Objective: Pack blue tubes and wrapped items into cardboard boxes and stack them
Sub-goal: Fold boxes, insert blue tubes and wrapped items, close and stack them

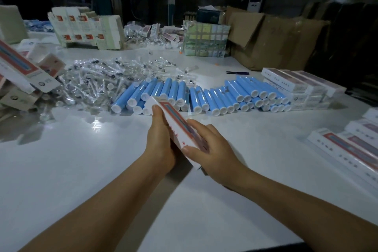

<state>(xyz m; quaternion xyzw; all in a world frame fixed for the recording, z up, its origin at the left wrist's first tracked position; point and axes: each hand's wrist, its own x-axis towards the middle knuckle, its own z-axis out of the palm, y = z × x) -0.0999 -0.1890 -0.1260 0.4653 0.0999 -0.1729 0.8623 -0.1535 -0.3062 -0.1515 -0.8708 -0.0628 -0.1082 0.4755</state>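
Hands clamp one long white carton (178, 127) above desk (81, 159): left hand (160, 139) wraps its side, right hand (210, 145) pinches near end. Beyond carton, blue tubes (204, 96) lie in row, several dozen, unpacked. Left of them, heap of clear-wrapped items (96, 80), too many to count. Packed boxes (298, 86) stacked far right; more boxes (351, 145) near right. Judged well short of finished.

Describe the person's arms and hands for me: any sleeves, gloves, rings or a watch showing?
Both forearms are bare right down to the bottom of the head view, with no sleeve edge showing. The left hand and right hand wear no gloves. No watch, bracelet or ring shows on either wrist or on the visible fingers. Fingernails look short and plain.
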